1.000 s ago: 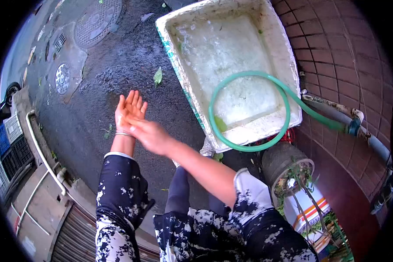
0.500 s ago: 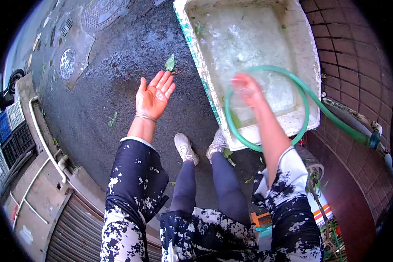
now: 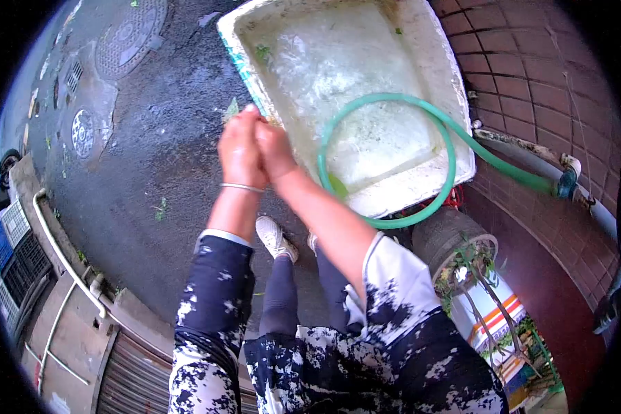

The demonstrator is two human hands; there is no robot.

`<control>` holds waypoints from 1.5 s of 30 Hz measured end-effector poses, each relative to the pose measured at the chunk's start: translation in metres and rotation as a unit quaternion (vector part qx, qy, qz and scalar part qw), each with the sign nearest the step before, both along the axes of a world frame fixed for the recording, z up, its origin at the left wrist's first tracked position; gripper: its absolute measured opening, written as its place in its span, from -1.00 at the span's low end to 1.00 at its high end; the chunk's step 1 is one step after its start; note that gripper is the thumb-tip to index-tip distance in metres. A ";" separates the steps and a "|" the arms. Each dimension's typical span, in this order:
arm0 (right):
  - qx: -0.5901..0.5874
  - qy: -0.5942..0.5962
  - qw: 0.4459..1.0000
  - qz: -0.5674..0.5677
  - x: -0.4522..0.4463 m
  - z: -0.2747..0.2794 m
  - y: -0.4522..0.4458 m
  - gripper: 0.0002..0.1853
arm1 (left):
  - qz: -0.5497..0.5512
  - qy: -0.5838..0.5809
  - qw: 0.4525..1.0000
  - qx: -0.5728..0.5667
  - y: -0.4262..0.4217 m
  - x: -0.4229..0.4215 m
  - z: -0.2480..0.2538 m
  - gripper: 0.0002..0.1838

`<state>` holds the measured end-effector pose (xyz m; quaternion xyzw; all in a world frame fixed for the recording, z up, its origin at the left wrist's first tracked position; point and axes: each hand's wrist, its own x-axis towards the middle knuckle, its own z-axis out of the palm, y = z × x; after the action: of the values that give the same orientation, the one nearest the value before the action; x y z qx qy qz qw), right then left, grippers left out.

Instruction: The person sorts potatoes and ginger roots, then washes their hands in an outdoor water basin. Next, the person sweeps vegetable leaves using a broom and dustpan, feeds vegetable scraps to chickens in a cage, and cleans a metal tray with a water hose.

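And up at ten to eleven, the big manhole cover (image 3: 131,38) is lying flush in the wet pavement (image 3: 145,162), with a small round cover (image 3: 83,133) sitting between nine and ten and a slotted grate (image 3: 74,77) showing at ten. Out at nine, a wheel (image 3: 9,165) is peeking in, crates (image 3: 22,241), blue, pale and black, are crowding just below it, and a white pipe (image 3: 63,250) is running beside them. Ribbed metal (image 3: 134,379) is filling seven to eight! Over at two, the tiled wall (image 3: 524,69) is rising; at four, plant stems (image 3: 475,307) are crossing a striped box (image 3: 497,303).
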<state>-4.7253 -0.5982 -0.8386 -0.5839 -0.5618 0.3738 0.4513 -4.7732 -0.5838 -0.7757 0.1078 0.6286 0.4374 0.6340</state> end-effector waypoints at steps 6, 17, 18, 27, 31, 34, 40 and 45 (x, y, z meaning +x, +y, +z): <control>-0.052 -0.353 0.930 0.085 0.175 -0.038 -0.032 -0.69 | -0.036 -0.057 0.992 -0.104 -0.030 0.118 -0.072 -0.86; -0.467 0.628 0.613 -0.105 0.215 -0.087 -0.047 -0.65 | -0.025 -0.315 0.910 -0.270 -0.040 0.152 -0.139 -0.53; -0.483 0.623 0.613 -0.052 0.206 -0.080 -0.046 -0.65 | -0.045 -0.406 0.881 -0.240 -0.037 0.145 -0.139 -0.54; -0.043 -0.383 0.920 0.066 0.192 -0.096 -0.030 -0.91 | 0.033 -0.106 0.985 -0.135 -0.036 0.169 -0.151 -0.82; -0.320 -0.420 0.830 -0.182 0.225 -0.117 -0.028 -0.75 | -0.137 -0.012 0.986 -0.097 -0.061 0.163 -0.189 -0.76; -0.479 0.052 0.830 -0.281 0.226 -0.119 -0.028 -0.69 | -0.089 -0.142 0.963 -0.209 -0.056 0.153 -0.188 -0.79; -0.367 0.443 0.813 -0.088 0.160 -0.062 -0.026 -0.66 | 0.122 -0.672 0.728 -0.050 -0.054 0.127 -0.189 -0.72; -0.237 -0.183 0.928 -0.221 0.215 -0.117 -0.024 -0.76 | 0.035 -0.507 0.848 -0.150 -0.051 0.132 -0.147 -0.55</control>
<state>-4.5105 -0.6226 -0.9551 -0.8415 -0.3863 0.2739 0.2599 -4.6409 -0.6353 -0.9229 -0.2470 0.2813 0.3535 0.8572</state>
